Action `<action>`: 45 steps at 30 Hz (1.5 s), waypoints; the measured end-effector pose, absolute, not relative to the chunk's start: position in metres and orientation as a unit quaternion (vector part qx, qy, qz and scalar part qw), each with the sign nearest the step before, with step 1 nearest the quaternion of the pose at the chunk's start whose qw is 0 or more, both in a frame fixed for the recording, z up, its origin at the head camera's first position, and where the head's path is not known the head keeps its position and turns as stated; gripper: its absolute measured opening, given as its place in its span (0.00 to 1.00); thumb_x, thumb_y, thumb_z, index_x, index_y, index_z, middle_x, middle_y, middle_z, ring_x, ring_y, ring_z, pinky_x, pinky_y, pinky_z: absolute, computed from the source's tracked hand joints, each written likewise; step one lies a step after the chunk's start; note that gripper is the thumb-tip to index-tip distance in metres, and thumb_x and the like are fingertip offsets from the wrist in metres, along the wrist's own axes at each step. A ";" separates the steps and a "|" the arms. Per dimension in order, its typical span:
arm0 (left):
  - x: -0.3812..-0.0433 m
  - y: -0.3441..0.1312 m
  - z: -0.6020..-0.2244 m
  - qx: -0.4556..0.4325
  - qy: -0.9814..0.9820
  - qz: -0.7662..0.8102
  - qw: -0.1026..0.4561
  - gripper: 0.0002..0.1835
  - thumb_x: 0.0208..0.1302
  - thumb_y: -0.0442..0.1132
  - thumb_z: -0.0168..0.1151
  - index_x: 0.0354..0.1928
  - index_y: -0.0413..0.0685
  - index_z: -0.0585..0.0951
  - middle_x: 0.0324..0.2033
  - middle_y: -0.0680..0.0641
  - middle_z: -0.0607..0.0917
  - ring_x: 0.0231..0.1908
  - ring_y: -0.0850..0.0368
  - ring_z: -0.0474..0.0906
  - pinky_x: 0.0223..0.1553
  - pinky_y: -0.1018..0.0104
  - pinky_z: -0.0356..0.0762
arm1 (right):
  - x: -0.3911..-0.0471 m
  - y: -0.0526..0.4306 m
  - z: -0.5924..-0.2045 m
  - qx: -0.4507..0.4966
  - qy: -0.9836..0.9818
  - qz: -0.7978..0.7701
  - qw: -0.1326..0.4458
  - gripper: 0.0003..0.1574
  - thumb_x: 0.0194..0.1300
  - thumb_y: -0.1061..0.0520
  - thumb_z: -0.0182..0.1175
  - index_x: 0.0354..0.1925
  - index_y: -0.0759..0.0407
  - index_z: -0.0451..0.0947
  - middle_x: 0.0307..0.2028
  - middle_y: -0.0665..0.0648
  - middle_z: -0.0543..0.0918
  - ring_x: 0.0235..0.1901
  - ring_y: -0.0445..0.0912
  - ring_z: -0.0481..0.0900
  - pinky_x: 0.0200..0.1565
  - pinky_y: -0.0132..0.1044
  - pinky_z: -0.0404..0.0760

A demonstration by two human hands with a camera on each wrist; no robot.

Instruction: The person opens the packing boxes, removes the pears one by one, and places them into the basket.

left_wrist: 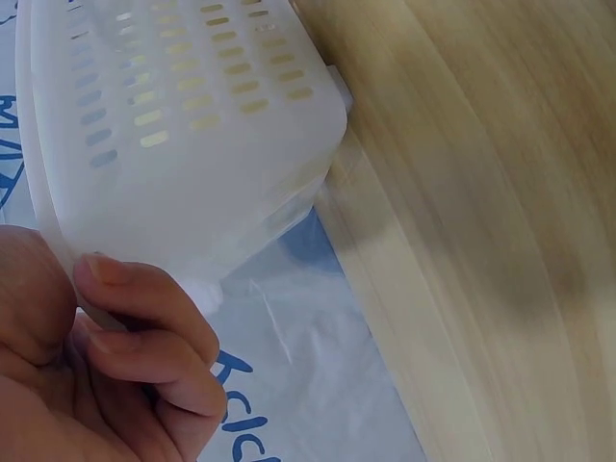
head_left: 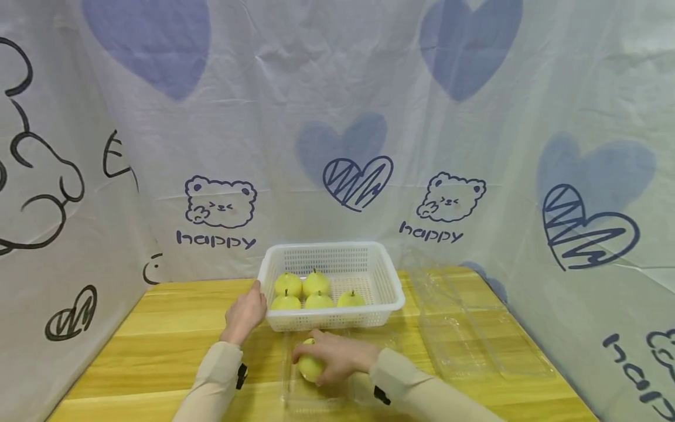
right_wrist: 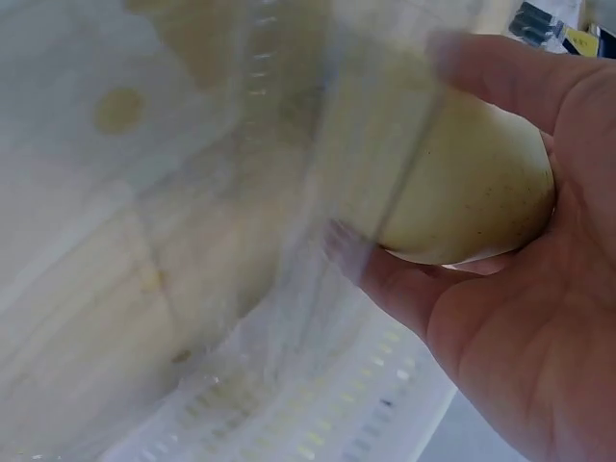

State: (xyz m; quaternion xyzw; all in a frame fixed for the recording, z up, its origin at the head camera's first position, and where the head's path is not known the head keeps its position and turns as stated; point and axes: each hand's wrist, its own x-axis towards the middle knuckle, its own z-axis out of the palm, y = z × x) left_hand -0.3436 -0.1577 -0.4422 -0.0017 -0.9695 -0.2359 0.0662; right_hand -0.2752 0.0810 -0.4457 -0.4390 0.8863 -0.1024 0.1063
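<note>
A white perforated plastic basket (head_left: 332, 321) with several yellow pears (head_left: 316, 283) inside stands at the back of the table. My left hand (head_left: 246, 312) pinches its left rim between thumb and curled fingers, seen closely along the basket wall (left_wrist: 192, 212) in the left wrist view. In front of the basket, my right hand (head_left: 345, 353) grips a yellow pear (head_left: 311, 369) with thumb and fingers spread around it. This pear is over a clear plastic container (head_left: 316, 405). In the right wrist view, clear plastic partly veils the held pear (right_wrist: 481, 183) and the fingertips.
More clear plastic containers (head_left: 459, 340) lie on the right of the wooden table (head_left: 142, 346). A printed curtain (head_left: 295, 70) with hearts and bears hangs behind the table and along both sides.
</note>
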 end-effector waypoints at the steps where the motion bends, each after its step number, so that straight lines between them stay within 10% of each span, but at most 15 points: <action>1: -0.344 -0.157 -0.441 -0.002 -0.969 -0.237 0.065 0.28 0.74 0.41 0.42 0.73 0.40 0.58 0.42 0.30 0.82 0.26 0.47 0.76 0.22 0.58 0.71 | -0.276 0.083 -0.445 -0.437 0.888 -0.104 0.103 0.38 0.49 0.55 0.72 0.58 0.35 0.72 0.54 0.51 0.72 0.47 0.37 0.71 0.45 0.29 0.73; 10: -0.346 -0.156 -0.436 0.002 -0.971 -0.234 0.047 0.28 0.75 0.41 0.40 0.73 0.41 0.57 0.43 0.31 0.81 0.27 0.48 0.75 0.22 0.59 0.70 | -0.281 0.098 -0.437 -0.442 0.890 -0.099 0.047 0.38 0.50 0.53 0.73 0.60 0.36 0.73 0.58 0.51 0.73 0.54 0.41 0.73 0.56 0.35 0.74; 45: -0.341 -0.158 -0.437 -0.011 -0.972 -0.231 0.041 0.26 0.76 0.39 0.40 0.72 0.39 0.58 0.27 0.39 0.79 0.21 0.50 0.75 0.19 0.60 0.71 | -0.359 0.171 -0.402 -0.145 0.963 -0.212 -0.075 0.40 0.52 0.54 0.73 0.62 0.45 0.70 0.54 0.62 0.75 0.42 0.52 0.77 0.41 0.48 0.81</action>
